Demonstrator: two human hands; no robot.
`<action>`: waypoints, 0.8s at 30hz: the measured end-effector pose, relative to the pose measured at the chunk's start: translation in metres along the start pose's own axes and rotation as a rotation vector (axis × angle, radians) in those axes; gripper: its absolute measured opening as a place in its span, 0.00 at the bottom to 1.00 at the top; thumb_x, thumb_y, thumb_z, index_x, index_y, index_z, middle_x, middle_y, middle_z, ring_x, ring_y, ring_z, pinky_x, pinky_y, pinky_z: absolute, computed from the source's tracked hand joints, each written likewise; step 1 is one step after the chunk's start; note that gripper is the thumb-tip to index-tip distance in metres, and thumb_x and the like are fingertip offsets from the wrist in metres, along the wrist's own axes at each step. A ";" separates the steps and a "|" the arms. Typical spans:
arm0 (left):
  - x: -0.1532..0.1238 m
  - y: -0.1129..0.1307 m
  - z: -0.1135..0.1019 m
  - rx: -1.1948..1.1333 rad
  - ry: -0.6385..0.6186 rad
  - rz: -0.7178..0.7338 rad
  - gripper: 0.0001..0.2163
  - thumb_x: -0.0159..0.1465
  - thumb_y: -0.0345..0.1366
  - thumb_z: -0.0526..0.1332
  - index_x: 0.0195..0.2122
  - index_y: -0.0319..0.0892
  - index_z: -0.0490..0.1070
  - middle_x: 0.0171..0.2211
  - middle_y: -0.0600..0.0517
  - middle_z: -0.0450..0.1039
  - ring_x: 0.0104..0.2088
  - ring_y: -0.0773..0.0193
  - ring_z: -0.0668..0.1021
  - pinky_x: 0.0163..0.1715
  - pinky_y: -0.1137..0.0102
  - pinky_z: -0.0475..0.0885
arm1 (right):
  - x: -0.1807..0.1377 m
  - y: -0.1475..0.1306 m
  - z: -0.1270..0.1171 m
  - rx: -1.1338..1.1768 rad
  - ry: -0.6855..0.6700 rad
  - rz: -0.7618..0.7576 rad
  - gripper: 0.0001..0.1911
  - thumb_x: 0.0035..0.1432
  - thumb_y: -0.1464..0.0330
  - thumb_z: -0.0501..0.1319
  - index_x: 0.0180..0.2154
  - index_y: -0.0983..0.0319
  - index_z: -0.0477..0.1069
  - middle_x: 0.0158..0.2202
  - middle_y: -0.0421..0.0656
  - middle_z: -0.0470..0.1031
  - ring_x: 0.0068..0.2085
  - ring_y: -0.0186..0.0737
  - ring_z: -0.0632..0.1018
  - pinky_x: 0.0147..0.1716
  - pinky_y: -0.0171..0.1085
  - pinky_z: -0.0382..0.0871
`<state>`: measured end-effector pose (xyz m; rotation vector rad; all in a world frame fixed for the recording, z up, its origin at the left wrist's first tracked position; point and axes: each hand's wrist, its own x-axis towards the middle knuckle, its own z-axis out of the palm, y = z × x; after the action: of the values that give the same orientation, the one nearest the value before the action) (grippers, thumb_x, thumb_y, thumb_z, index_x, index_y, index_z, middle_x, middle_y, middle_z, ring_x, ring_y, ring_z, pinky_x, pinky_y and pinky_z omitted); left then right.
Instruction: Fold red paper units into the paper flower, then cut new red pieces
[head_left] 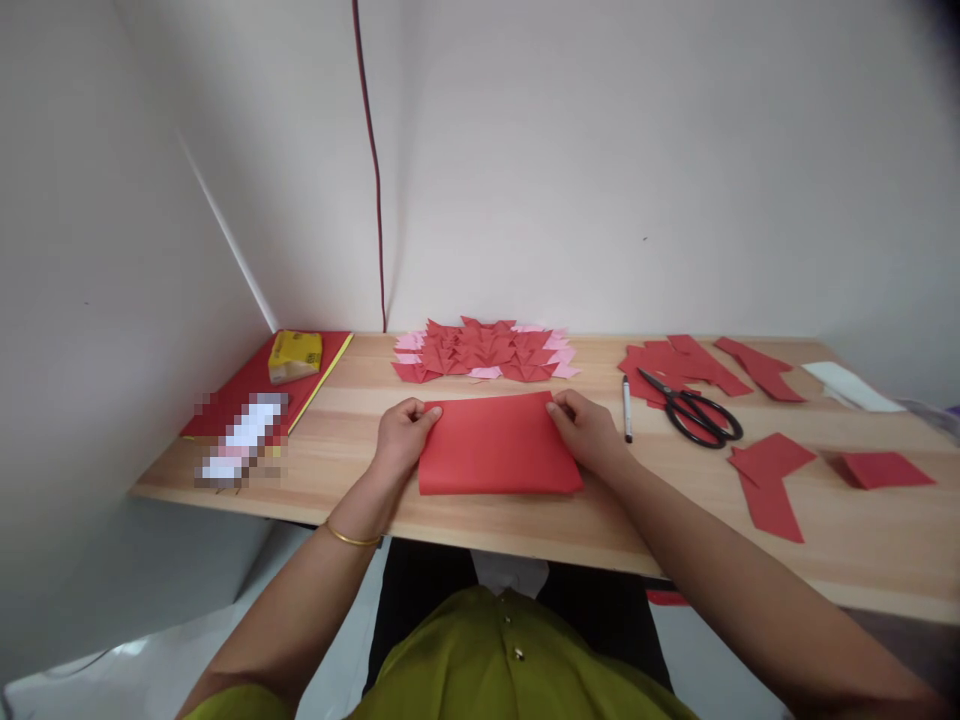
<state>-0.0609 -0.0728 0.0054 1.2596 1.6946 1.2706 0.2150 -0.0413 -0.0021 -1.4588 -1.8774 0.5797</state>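
A red sheet of paper lies folded flat on the wooden table in front of me. My left hand pinches its upper left corner, fingers closed on the edge. Over on the other side, my right hand grips the upper right corner the same way. Both hands rest on the table at the sheet's sides. Behind the sheet lies a pile of folded red and pink paper pieces.
Black scissors and a pen lie right of my right hand, among red paper offcuts. A yellow pack sits on a red pad at the left. White walls close the back and left.
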 end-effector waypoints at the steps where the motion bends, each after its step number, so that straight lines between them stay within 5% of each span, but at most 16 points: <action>1: 0.005 -0.002 -0.001 0.096 -0.023 0.042 0.17 0.52 0.43 0.64 0.18 0.40 0.57 0.16 0.60 0.55 0.19 0.73 0.59 0.20 0.75 0.53 | 0.000 0.000 0.000 -0.038 -0.008 -0.014 0.09 0.58 0.65 0.52 0.30 0.61 0.67 0.27 0.41 0.72 0.30 0.38 0.71 0.31 0.34 0.60; 11: 0.026 -0.004 0.004 0.868 -0.124 0.386 0.10 0.58 0.41 0.58 0.23 0.43 0.65 0.26 0.51 0.67 0.31 0.61 0.69 0.32 0.68 0.60 | 0.001 -0.009 0.006 -0.402 -0.125 0.069 0.06 0.61 0.69 0.51 0.36 0.63 0.65 0.34 0.47 0.75 0.36 0.42 0.74 0.32 0.35 0.58; 16: 0.023 -0.005 0.005 0.975 -0.102 0.372 0.10 0.59 0.43 0.58 0.28 0.43 0.68 0.31 0.48 0.68 0.35 0.58 0.70 0.36 0.66 0.62 | 0.001 -0.010 0.008 -0.474 -0.163 0.059 0.10 0.61 0.70 0.51 0.46 0.64 0.61 0.35 0.47 0.74 0.36 0.41 0.74 0.31 0.34 0.56; 21: 0.021 0.003 0.006 0.980 -0.043 0.331 0.18 0.57 0.44 0.61 0.48 0.44 0.67 0.42 0.44 0.67 0.43 0.52 0.69 0.41 0.62 0.64 | 0.001 -0.011 0.006 -0.638 -0.193 -0.074 0.11 0.63 0.70 0.48 0.41 0.62 0.68 0.39 0.49 0.71 0.38 0.43 0.72 0.33 0.35 0.57; 24: 0.022 0.011 0.007 1.005 -0.111 0.453 0.21 0.58 0.40 0.60 0.54 0.47 0.65 0.46 0.43 0.65 0.47 0.49 0.67 0.44 0.59 0.64 | 0.003 -0.012 0.005 -0.668 -0.197 -0.189 0.13 0.63 0.72 0.47 0.38 0.62 0.70 0.44 0.51 0.69 0.42 0.45 0.70 0.35 0.37 0.58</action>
<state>-0.0580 -0.0492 0.0140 2.3315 2.1052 0.4774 0.2032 -0.0411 0.0040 -1.6314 -2.4808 -0.0146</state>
